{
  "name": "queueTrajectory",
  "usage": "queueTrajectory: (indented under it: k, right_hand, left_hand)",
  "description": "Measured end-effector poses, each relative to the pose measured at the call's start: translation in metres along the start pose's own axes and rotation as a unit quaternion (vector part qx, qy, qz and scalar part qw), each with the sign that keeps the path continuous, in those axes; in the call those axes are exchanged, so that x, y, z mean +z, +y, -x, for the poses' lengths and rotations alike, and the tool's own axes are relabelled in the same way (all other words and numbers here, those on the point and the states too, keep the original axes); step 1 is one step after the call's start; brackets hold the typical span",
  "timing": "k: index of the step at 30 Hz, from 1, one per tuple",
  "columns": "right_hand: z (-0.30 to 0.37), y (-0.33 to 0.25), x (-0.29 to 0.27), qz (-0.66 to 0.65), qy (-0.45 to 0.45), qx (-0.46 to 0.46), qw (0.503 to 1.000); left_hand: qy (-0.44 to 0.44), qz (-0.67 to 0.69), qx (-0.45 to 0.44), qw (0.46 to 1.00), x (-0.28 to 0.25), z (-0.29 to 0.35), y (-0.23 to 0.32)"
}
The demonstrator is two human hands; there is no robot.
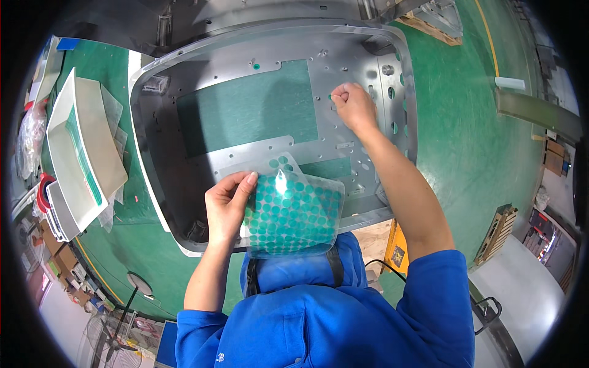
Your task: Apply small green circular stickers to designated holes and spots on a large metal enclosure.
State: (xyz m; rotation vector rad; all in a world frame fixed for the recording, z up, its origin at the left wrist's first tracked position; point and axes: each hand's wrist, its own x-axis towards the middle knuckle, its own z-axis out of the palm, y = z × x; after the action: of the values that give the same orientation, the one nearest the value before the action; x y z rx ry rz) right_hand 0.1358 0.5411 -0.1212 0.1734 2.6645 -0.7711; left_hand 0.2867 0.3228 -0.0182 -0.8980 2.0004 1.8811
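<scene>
Sheet (293, 208): lower centre of the frame, spreading right of and below the left fingertips.
Left grip (224, 202): thumb and fingers closed on the sheet's upper-left edge, probably to leave its green dots (283, 236) uncovered.
Right grip (353, 104): right of upper centre, fingertips pinched together, seemingly on a single dot (331, 97); a fingertip pinch suits something small.
Shell (334, 126): grey metal, upper centre, beneath both, probably laid open-side-up for reach.

Glossy green floor (457, 110), yellow line (488, 37), caged fan (114, 346), cardboard boxes (555, 157)
</scene>
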Motion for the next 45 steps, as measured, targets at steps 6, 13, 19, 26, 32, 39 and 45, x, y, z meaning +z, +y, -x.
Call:
queueTrajectory:
  k: [6,13,19,26,32,39,45]
  right_hand:
    - [-0.008,0.008,-0.006,-0.121,-0.053,0.029,0.991]
    - [-0.027,-0.003,-0.025,-0.037,-0.08,0.064,0.994]
    - [0.101,-0.103,-0.076,-0.306,-0.309,-0.262,0.862]
    - [0.171,-0.127,-0.076,-0.164,-0.332,-0.33,0.868]
    - [0.219,-0.125,-0.053,-0.223,-0.291,-0.333,0.869]
    - [0.251,-0.106,-0.034,-0.183,-0.336,-0.344,0.857]
    - [0.262,-0.103,-0.032,-0.329,-0.363,-0.247,0.836]
  left_hand:
    - [0.001,-0.007,-0.003,1.0,0.001,0.0,0.004]
    - [0.045,0.047,0.037,0.997,-0.009,0.014,0.009]
    - [0.16,0.03,0.16,0.974,-0.03,0.054,0.014]
    - [0.127,0.091,0.222,0.963,-0.052,0.109,0.012]
    - [0.091,0.116,0.154,0.977,-0.076,0.142,-0.017]
    - [0.108,0.141,0.158,0.971,-0.086,0.178,-0.048]
    - [0.152,0.091,0.212,0.961,-0.095,0.183,-0.064]
